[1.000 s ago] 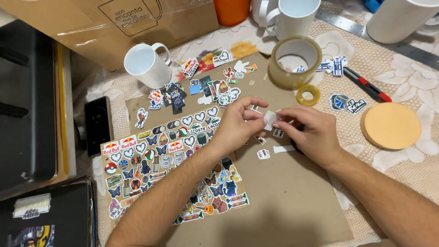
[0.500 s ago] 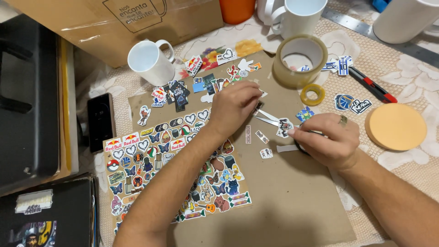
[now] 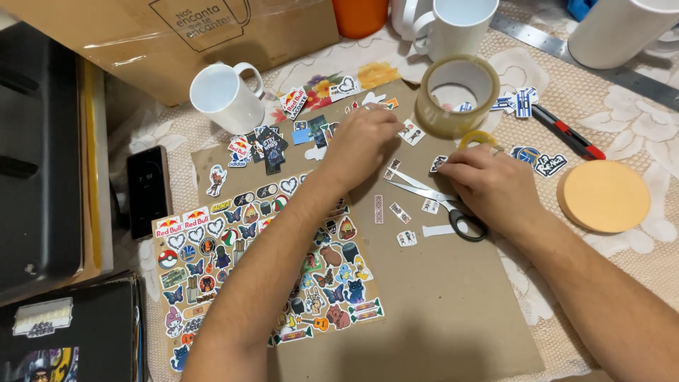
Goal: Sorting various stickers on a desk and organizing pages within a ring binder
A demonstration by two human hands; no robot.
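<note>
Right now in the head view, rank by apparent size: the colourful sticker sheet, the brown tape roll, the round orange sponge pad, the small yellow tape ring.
1. Colourful sticker sheet
2-3. Brown tape roll and round orange sponge pad: look alike
4. Small yellow tape ring, partly hidden

A pair of scissors (image 3: 435, 201) lies flat on the brown cardboard, blades parted in a narrow V, tips pointing away from the right hand's fingers, black handle loops tucked under that hand's heel. Small cut-out stickers (image 3: 404, 212) lie scattered just beside the blades, below the left hand's fingertips. One tiny sticker (image 3: 412, 132) sits just past the left fingertips, face up, next to the tape roll.
</note>
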